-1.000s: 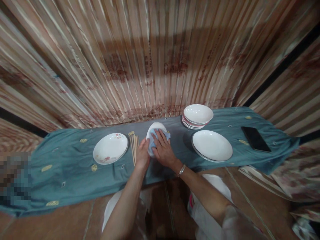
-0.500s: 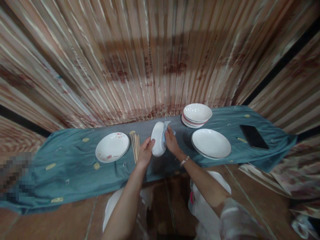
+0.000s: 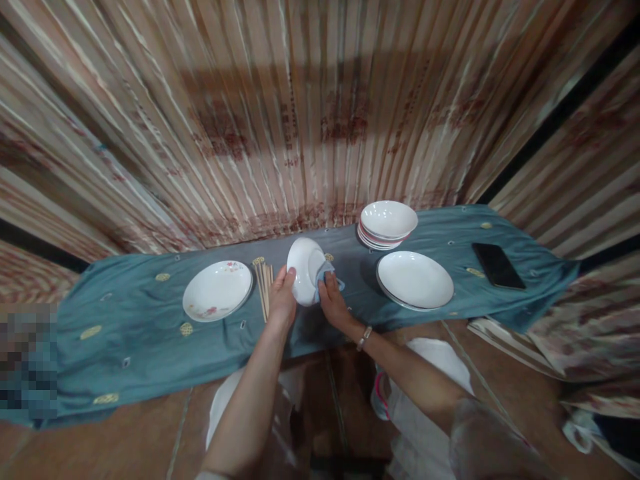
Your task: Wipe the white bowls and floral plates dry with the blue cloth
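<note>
A white bowl point(image 3: 301, 267) is held up tilted over the table, its underside and foot ring turned toward me and to the right. My left hand point(image 3: 283, 297) grips its left rim, thumb on the outer wall. In my right hand point(image 3: 334, 300) a light blue cloth point(image 3: 325, 270) is pinched and pressed against the bowl's base. The bowl's inside is hidden. Just left of my left hand lie several wooden chopsticks point(image 3: 263, 287).
A flower-patterned plate point(image 3: 217, 291) lies left on the teal tablecloth point(image 3: 145, 333). To the right are stacked white plates point(image 3: 416, 280), stacked bowls point(image 3: 389, 220) behind them, and a black phone point(image 3: 499, 265). A pleated curtain point(image 3: 300, 120) hangs behind the table.
The bowl has turned so its base faces me more. My right hand and the cloth have shifted from its right side onto the base. The whole view has moved slightly.
</note>
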`<state>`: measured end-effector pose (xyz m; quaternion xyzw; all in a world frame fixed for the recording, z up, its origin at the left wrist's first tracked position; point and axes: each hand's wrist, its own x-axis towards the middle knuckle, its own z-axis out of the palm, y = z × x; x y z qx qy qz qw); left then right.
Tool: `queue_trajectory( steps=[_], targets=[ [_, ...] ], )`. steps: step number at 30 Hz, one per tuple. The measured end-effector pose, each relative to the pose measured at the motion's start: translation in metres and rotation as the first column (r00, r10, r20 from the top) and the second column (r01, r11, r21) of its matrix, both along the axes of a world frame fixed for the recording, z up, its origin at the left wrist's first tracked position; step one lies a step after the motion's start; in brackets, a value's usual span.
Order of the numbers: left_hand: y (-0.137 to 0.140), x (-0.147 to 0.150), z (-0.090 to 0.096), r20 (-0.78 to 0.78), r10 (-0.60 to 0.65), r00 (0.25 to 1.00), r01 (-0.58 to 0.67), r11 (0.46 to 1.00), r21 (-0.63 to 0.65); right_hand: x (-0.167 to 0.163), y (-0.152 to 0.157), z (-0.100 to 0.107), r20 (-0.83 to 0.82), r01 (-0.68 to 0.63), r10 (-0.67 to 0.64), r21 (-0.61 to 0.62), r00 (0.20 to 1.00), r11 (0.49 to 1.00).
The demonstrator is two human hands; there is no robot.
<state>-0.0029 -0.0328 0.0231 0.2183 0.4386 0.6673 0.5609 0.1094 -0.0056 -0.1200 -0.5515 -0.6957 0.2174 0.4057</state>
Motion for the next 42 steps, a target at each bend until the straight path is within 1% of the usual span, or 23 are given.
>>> queue_trajectory(
  steps=[3, 6, 9, 12, 17, 21, 23, 27, 30, 34, 38, 42],
  targets=[
    [0.003, 0.002, -0.001, 0.039, 0.066, 0.997, -0.066, 0.998, -0.018, -0.004, -0.016, 0.007, -0.008, -0.03, 0.03, 0.072, 1.0, 0.997],
    [0.005, 0.003, -0.001, 0.035, 0.104, 0.994, -0.104, 0.995, -0.008, -0.005, -0.03, 0.024, 0.011, -0.09, 0.089, 0.139, 0.996, 0.986],
    [0.005, 0.004, 0.0, 0.03, 0.111, 0.993, -0.111, 0.994, 0.005, -0.004, -0.035, 0.043, 0.048, -0.143, 0.137, 0.152, 0.989, 0.978],
    [0.005, 0.005, 0.0, 0.02, 0.115, 0.993, -0.115, 0.993, 0.005, -0.005, -0.035, 0.056, 0.072, -0.16, 0.151, 0.146, 0.986, 0.976],
    [0.004, 0.004, 0.001, -0.004, 0.07, 0.998, -0.07, 0.997, 0.01, -0.008, -0.028, 0.066, 0.077, -0.151, 0.139, 0.18, 0.987, 0.972],
    [0.0, 0.003, 0.002, -0.043, -0.006, 0.999, 0.008, 0.999, 0.049, -0.007, -0.021, 0.074, 0.071, -0.156, 0.145, 0.207, 0.987, 0.966],
    [-0.002, 0.002, 0.002, -0.059, -0.025, 0.998, 0.029, 0.998, 0.053, -0.005, -0.016, 0.077, 0.067, -0.157, 0.146, 0.204, 0.987, 0.966],
    [-0.004, 0.0, 0.001, -0.064, -0.048, 0.997, 0.05, 0.998, 0.03, -0.002, -0.009, 0.08, 0.05, -0.152, 0.145, 0.188, 0.988, 0.97],
    [-0.004, -0.001, -0.001, -0.072, -0.063, 0.995, 0.066, 0.997, 0.04, -0.002, -0.007, 0.079, 0.032, -0.151, 0.148, 0.19, 0.988, 0.97],
    [-0.006, -0.001, -0.002, -0.085, -0.075, 0.994, 0.079, 0.996, 0.048, -0.001, -0.006, 0.073, 0.024, -0.134, 0.132, 0.168, 0.991, 0.977],
    [-0.007, -0.001, 0.0, -0.063, -0.077, 0.995, 0.079, 0.996, 0.042, 0.0, -0.006, 0.065, 0.019, -0.108, 0.106, 0.128, 0.994, 0.986],
    [-0.008, -0.001, 0.003, -0.05, -0.07, 0.996, 0.072, 0.996, 0.043, 0.003, -0.009, 0.057, 0.009, -0.093, 0.093, 0.114, 0.996, 0.989]
  ],
)
